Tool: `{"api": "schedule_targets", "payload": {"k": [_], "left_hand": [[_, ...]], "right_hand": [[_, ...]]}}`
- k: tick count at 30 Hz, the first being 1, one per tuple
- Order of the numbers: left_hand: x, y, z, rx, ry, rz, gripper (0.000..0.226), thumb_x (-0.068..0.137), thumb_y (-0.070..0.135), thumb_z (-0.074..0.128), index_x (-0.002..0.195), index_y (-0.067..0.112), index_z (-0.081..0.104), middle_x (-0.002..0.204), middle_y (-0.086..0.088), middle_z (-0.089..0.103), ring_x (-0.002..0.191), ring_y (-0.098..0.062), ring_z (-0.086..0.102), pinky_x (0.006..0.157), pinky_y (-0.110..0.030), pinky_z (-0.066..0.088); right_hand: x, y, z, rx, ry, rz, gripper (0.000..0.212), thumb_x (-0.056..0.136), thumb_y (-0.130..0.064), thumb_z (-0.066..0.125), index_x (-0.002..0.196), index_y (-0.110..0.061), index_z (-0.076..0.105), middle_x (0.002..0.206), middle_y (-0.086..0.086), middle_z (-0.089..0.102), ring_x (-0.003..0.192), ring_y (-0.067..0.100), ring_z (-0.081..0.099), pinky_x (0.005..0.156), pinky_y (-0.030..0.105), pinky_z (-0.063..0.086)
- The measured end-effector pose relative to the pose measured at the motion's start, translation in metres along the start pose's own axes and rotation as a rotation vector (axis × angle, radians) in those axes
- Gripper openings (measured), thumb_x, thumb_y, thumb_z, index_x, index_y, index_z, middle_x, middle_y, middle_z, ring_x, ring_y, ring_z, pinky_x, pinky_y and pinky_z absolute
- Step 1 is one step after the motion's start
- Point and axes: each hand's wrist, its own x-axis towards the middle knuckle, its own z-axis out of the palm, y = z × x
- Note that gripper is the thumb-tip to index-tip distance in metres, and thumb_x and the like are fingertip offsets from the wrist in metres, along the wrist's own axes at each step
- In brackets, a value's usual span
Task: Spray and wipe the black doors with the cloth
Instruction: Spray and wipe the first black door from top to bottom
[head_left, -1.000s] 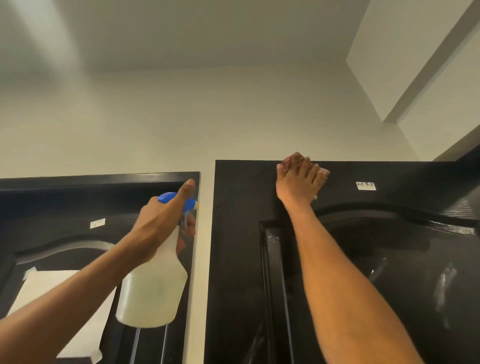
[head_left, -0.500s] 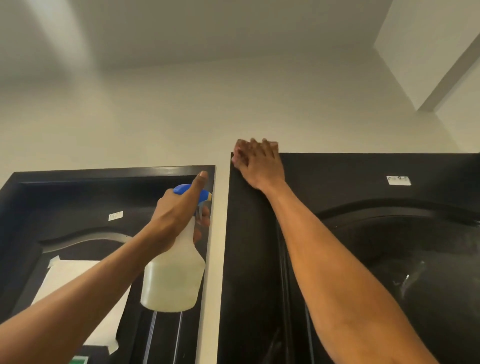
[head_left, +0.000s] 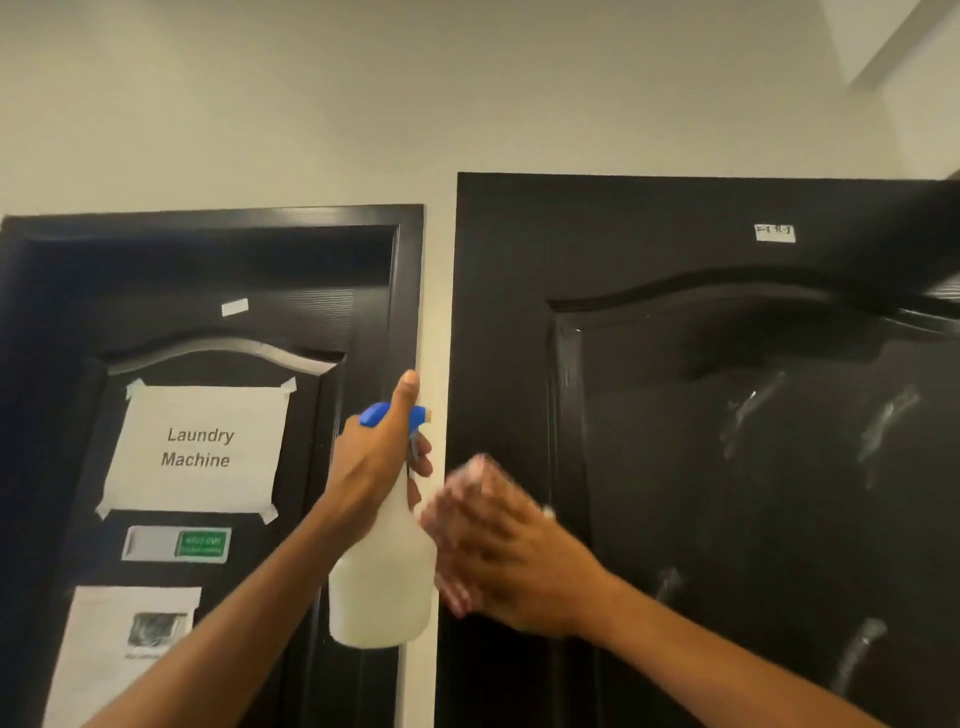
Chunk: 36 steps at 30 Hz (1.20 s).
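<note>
Two black doors fill the wall ahead. My right hand (head_left: 511, 564), blurred with motion, lies flat against the left stile of the right door (head_left: 727, 493), its fingers straight. A pinkish cloth (head_left: 480, 466) shows only as a smear at the fingertips; the hand hides most of it. Wet streaks shine on this door's panel. My left hand (head_left: 371, 467) grips the neck of a white spray bottle (head_left: 384, 587) with a blue head. It holds the bottle upright before the wall strip between the doors, one digit raised. The left door (head_left: 337, 322) stands behind it.
A taped "Laundry Machine" paper sign (head_left: 200, 449), a small grey and green slider plate (head_left: 176, 544) and another paper notice (head_left: 124, 639) hang on the left door. A small white label (head_left: 774, 232) sits near the right door's top. Above is pale wall.
My right hand has slid from the right door's top left corner down its left stile to mid height. My view has tilted down, and my left hand still holds the bottle.
</note>
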Motion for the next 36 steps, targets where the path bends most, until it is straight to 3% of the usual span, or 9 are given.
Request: {"api": "schedule_targets", "payload": {"k": [4, 8, 11, 14, 18, 22, 30, 33, 36], "left_hand": [[-0.020, -0.015, -0.012, -0.017, -0.037, -0.045, 0.065, 0.093, 0.065, 0.043, 0.091, 0.004, 0.065, 0.068, -0.009, 0.066, 0.054, -0.018, 0.063, 0.058, -0.031, 0.052], [-0.031, -0.027, -0.020, -0.008, -0.044, -0.071, 0.060, 0.091, 0.064, 0.044, 0.095, 0.008, 0.066, 0.077, -0.013, 0.069, 0.062, -0.021, 0.067, 0.063, -0.032, 0.053], [-0.039, -0.033, -0.025, -0.008, -0.047, -0.099, 0.066, 0.085, 0.068, 0.044, 0.096, 0.007, 0.066, 0.077, -0.014, 0.069, 0.064, -0.023, 0.068, 0.061, -0.030, 0.054], [-0.048, -0.034, -0.031, -0.011, -0.062, -0.085, 0.071, 0.091, 0.065, 0.045, 0.092, -0.002, 0.065, 0.068, -0.011, 0.068, 0.058, -0.022, 0.066, 0.052, -0.028, 0.053], [-0.052, -0.029, -0.040, 0.009, -0.078, -0.036, 0.073, 0.089, 0.068, 0.046, 0.096, -0.002, 0.065, 0.080, -0.023, 0.067, 0.062, -0.028, 0.065, 0.049, -0.028, 0.053], [-0.045, -0.006, -0.036, -0.004, -0.130, -0.023, 0.069, 0.087, 0.072, 0.047, 0.097, 0.007, 0.065, 0.079, -0.017, 0.067, 0.063, -0.026, 0.066, 0.050, -0.028, 0.052], [-0.027, 0.024, 0.012, -0.043, -0.147, 0.025, 0.069, 0.079, 0.071, 0.044, 0.097, 0.008, 0.067, 0.083, -0.014, 0.070, 0.064, -0.021, 0.068, 0.057, -0.027, 0.053], [-0.019, 0.036, 0.025, -0.051, -0.141, 0.055, 0.073, 0.079, 0.072, 0.043, 0.099, 0.006, 0.068, 0.083, -0.014, 0.070, 0.062, -0.020, 0.068, 0.052, -0.026, 0.053], [-0.015, 0.042, 0.027, -0.056, -0.139, 0.074, 0.073, 0.080, 0.073, 0.043, 0.097, 0.006, 0.067, 0.082, -0.015, 0.070, 0.065, -0.024, 0.068, 0.054, -0.030, 0.054]], "right_hand": [[-0.015, 0.017, -0.001, -0.090, -0.033, -0.088, 0.065, 0.107, -0.055, 0.032, 0.163, -0.029, 0.015, 0.171, 0.003, 0.011, 0.158, 0.027, -0.001, 0.128, 0.052, 0.001], [0.026, 0.098, -0.029, 0.000, 0.169, 0.518, 0.069, 0.107, -0.056, 0.027, 0.164, -0.025, 0.007, 0.171, 0.008, 0.011, 0.157, 0.032, 0.011, 0.124, 0.057, 0.020], [0.052, 0.098, -0.029, 0.022, 0.175, 0.721, 0.072, 0.105, -0.060, 0.022, 0.164, -0.027, -0.004, 0.171, 0.007, -0.002, 0.158, 0.031, -0.001, 0.127, 0.053, 0.005], [0.041, 0.034, -0.012, 0.052, 0.186, 0.608, 0.077, 0.105, -0.051, 0.039, 0.164, -0.020, 0.000, 0.171, 0.010, -0.008, 0.157, 0.030, -0.007, 0.127, 0.054, 0.003], [-0.052, -0.066, 0.017, 0.002, 0.006, 0.113, 0.072, 0.106, -0.050, 0.040, 0.164, -0.025, 0.005, 0.172, 0.006, -0.001, 0.158, 0.030, 0.000, 0.126, 0.055, 0.005], [-0.086, -0.030, 0.014, -0.080, -0.071, -0.156, 0.066, 0.106, -0.050, 0.042, 0.163, -0.029, 0.018, 0.171, 0.004, 0.013, 0.158, 0.028, 0.008, 0.128, 0.049, 0.007], [0.035, 0.190, -0.073, -0.022, 0.061, 0.708, 0.066, 0.107, -0.058, 0.017, 0.164, -0.028, 0.005, 0.170, 0.009, 0.015, 0.156, 0.035, 0.014, 0.127, 0.051, 0.008], [0.070, 0.187, -0.076, 0.049, 0.119, 0.904, 0.066, 0.106, -0.057, 0.018, 0.164, -0.026, 0.006, 0.171, 0.005, 0.011, 0.157, 0.034, 0.009, 0.126, 0.052, 0.005], [0.051, 0.135, -0.048, -0.018, 0.141, 0.810, 0.069, 0.105, -0.053, 0.022, 0.163, -0.017, 0.013, 0.170, 0.007, 0.012, 0.157, 0.031, 0.008, 0.127, 0.053, 0.007]]}}
